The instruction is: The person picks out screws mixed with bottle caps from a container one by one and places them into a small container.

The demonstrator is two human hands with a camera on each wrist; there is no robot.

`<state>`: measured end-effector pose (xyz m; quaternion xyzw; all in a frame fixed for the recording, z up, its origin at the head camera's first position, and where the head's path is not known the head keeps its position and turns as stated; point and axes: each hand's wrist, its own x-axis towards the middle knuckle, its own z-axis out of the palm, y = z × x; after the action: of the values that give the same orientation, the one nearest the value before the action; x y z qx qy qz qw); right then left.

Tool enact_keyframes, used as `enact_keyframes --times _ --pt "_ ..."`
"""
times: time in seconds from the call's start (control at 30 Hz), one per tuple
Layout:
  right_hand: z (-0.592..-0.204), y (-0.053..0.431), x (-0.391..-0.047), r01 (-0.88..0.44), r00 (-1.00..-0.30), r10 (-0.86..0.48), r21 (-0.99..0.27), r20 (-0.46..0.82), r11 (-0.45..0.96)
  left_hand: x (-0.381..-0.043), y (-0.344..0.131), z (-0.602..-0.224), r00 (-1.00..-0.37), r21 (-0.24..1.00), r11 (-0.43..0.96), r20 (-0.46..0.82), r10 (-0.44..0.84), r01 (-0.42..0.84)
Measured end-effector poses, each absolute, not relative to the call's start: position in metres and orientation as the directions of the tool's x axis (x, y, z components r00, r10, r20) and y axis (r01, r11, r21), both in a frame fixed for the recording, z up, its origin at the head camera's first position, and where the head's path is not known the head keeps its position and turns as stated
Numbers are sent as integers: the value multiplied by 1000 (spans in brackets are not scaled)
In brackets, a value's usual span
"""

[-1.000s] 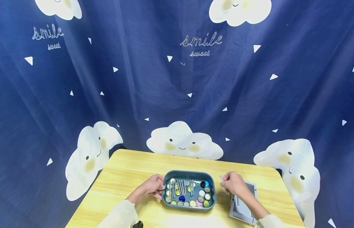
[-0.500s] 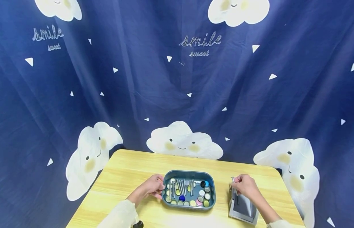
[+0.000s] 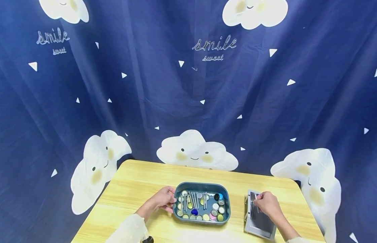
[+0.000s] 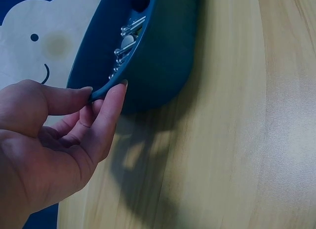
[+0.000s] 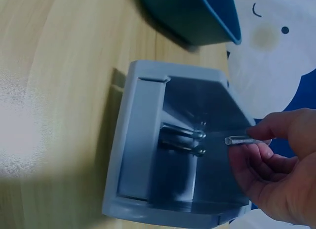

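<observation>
My left hand (image 3: 162, 199) pinches the left rim of a dark teal rectangular box (image 4: 165, 56) between thumb and fingers. Inside the box lie several silver bolts (image 3: 193, 201) and several round bottle caps (image 3: 221, 210) in white, gold, pink, blue and black. At the right, my right hand (image 5: 291, 162) holds a silver bolt (image 5: 240, 140) between thumb and fingers, its threaded end poking out. The hand is over the opening of a grey open-fronted bin (image 5: 129, 140). Two more bolts (image 5: 183, 132) lie inside the bin, seen in the right wrist view.
Both containers stand on a light wood table (image 3: 139, 175), the bin to the right of the box with a gap between. Behind the table hangs a navy curtain (image 3: 164, 101) with white clouds. A small black object (image 3: 148, 239) sits by the left sleeve.
My right hand has moved right with its bolt, from beside the bin to over its opening. The left hand keeps its hold on the box, which has stayed in place.
</observation>
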<state>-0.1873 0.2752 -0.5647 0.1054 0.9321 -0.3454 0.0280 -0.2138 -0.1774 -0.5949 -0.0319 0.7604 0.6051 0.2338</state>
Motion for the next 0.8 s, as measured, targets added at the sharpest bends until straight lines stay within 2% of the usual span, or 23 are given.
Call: enact_keyframes --times 0.23,0.43,0.8 --pt "-574 279 -189 217 -976 193 -601 -105 769 -214 -177 -595 -890 905 265 -394 231 -332" --pt "-585 275 -193 224 -974 201 -511 -100 830 -214 -177 -599 -891 908 256 -390 234 -331" --pt "-596 266 -199 135 -991 124 -376 -55 916 -216 -176 -601 -893 909 263 -385 233 -323"
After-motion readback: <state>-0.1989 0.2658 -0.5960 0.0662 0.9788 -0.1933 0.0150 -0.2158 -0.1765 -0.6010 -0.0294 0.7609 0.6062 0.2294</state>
